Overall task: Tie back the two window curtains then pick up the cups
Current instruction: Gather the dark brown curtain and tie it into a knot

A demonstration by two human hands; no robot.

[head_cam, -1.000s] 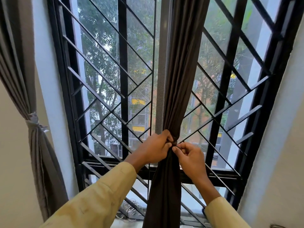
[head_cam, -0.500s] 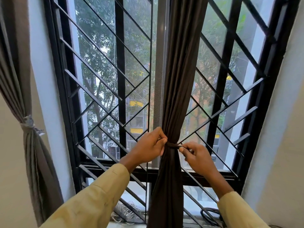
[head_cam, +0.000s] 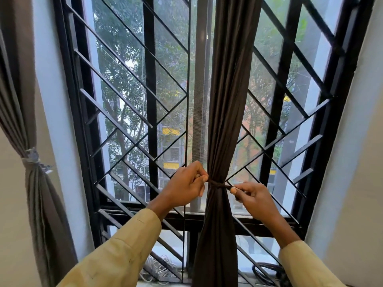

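- The dark brown curtain [head_cam: 228, 100] hangs down the middle of the view, from 12 o'clock to 6 o'clock, in front of the black window grille [head_cam: 128, 112].
- A thin dark tie [head_cam: 217, 184] circles the curtain just below centre and cinches it into a narrow waist; the cloth flares out again beneath.
- The left hand [head_cam: 184, 188] sits at 9 o'clock of the cinch, its grip pinched together on the tie's end, touching the curtain's edge.
- The right hand [head_cam: 251, 196] sits at 3 o'clock of the cinch, thumb and forefinger clamped on the other end, which runs taut to the curtain.
- Whether the ends are knotted cannot be told; the crossing seems hidden in the folds.
- The grey curtain [head_cam: 22, 112] at 9 o'clock of the frame is gathered against the wall by a pale tie [head_cam: 33, 157].
- Both forearms wear tan sleeves [head_cam: 124, 251], entering from 6 o'clock.
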